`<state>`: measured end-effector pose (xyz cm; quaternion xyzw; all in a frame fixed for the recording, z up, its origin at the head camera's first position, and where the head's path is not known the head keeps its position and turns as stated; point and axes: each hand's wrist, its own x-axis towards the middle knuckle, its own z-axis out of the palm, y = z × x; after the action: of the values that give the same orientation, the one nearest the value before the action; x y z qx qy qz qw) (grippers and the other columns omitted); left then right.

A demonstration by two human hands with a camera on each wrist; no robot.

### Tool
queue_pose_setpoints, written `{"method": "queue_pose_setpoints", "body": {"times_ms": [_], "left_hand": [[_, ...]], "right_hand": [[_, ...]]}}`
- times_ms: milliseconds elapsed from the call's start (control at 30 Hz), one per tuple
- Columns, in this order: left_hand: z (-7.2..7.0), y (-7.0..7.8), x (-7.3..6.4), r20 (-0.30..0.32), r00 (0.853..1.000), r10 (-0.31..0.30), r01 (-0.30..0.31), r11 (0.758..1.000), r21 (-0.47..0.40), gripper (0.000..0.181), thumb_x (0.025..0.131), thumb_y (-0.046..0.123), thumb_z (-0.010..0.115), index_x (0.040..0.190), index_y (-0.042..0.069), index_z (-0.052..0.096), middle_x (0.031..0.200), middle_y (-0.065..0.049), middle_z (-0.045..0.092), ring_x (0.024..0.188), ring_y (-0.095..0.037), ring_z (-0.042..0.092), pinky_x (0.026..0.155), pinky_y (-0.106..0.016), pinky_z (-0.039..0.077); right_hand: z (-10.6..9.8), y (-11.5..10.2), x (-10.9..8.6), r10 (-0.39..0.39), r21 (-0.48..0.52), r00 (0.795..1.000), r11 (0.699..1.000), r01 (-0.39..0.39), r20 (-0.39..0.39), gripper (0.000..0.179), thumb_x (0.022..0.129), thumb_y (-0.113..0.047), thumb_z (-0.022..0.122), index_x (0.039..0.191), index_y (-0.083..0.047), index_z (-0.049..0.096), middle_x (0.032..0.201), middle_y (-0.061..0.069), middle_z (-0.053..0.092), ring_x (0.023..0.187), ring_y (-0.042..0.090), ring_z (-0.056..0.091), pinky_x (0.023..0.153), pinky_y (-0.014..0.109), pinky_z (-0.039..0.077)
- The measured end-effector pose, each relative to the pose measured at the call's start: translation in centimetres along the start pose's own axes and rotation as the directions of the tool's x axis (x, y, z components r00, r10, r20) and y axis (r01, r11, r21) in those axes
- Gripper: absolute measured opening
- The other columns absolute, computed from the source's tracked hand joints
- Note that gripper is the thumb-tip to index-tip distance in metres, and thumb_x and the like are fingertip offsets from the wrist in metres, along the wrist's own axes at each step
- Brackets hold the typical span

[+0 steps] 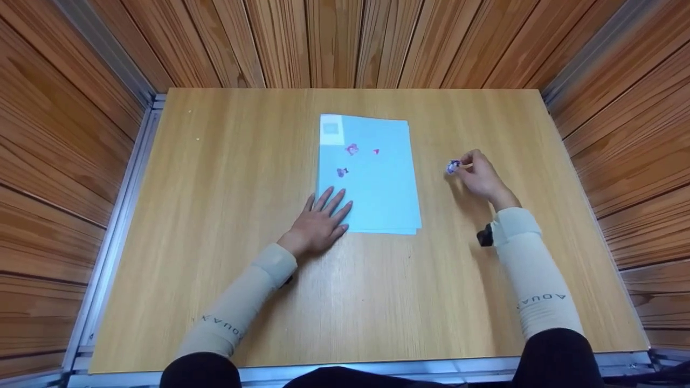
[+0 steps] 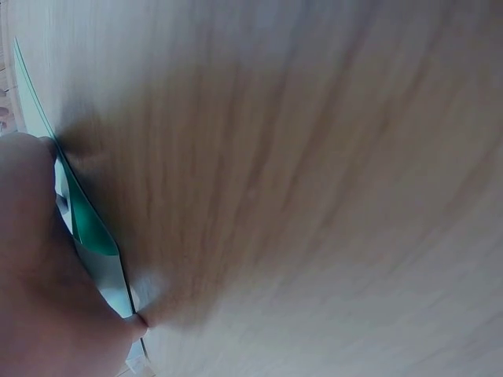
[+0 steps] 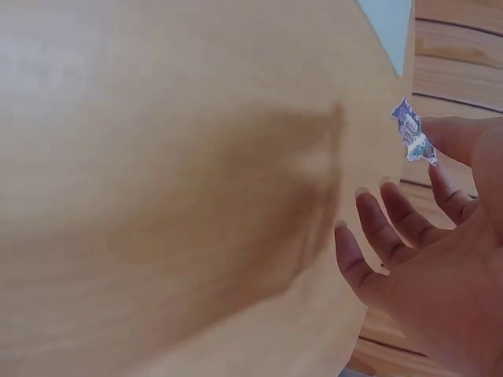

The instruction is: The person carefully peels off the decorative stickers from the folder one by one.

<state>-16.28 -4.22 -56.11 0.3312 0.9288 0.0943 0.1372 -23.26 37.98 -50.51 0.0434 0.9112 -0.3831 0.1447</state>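
Between thumb and index finger, my right hand [image 1: 482,175] pinches a small purple-and-white sticker [image 1: 453,166] above the table, right of the light-blue sheets. In the right wrist view the sticker [image 3: 413,132] has a jagged outline, and the other fingers are loosely spread. My left hand [image 1: 318,223] rests with fingers spread on the lower left edge of the light-blue paper [image 1: 380,199]. On that paper lie a pink sticker [image 1: 352,149], a purple-pink one [image 1: 342,172] and a small red heart [image 1: 376,151]. The left wrist view shows the paper's green edge [image 2: 93,232] curling up by the hand.
A white square [image 1: 331,130] with a grey patch covers the paper's top left corner. Below the top sheet, another sheet's edge shows. The wooden table [image 1: 242,161] is bordered by plank walls [image 1: 334,43] and metal rails [image 1: 116,215].
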Motion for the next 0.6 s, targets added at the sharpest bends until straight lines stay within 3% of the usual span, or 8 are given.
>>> {"method": "queue_pose_setpoints", "body": {"times_ms": [300, 600], "left_hand": [[0.3, -0.1, -0.2, -0.005, 1.000, -0.008, 0.008, 1.000, -0.001, 0.063, 0.110, 0.048, 0.032, 0.166, 0.023, 0.017, 0.173, -0.007, 0.002, 0.158, -0.035, -0.005, 0.123, -0.063, 0.003], [0.2, -0.1, 0.3, 0.025, 1.000, -0.012, 0.012, 1.000, 0.009, 0.064, 0.110, 0.050, 0.031, 0.166, 0.024, 0.016, 0.173, -0.006, 0.000, 0.158, -0.033, -0.006, 0.123, -0.063, 0.003]], "right_hand": [[-0.8, 1.5, 0.3, 0.065, -0.001, 0.998, 0.998, -0.065, 0.004, 0.047, 0.108, -0.030, 0.053, 0.138, -0.001, 0.033, 0.143, 0.022, 0.038, 0.136, 0.040, 0.039, 0.115, 0.057, 0.035], [-1.3, 2.8, 0.6, 0.046, -0.061, 0.998, 0.997, -0.048, -0.041, 0.044, 0.109, -0.025, 0.049, 0.137, 0.004, 0.031, 0.138, 0.027, 0.032, 0.127, 0.044, 0.039, 0.112, 0.058, 0.035]]}}
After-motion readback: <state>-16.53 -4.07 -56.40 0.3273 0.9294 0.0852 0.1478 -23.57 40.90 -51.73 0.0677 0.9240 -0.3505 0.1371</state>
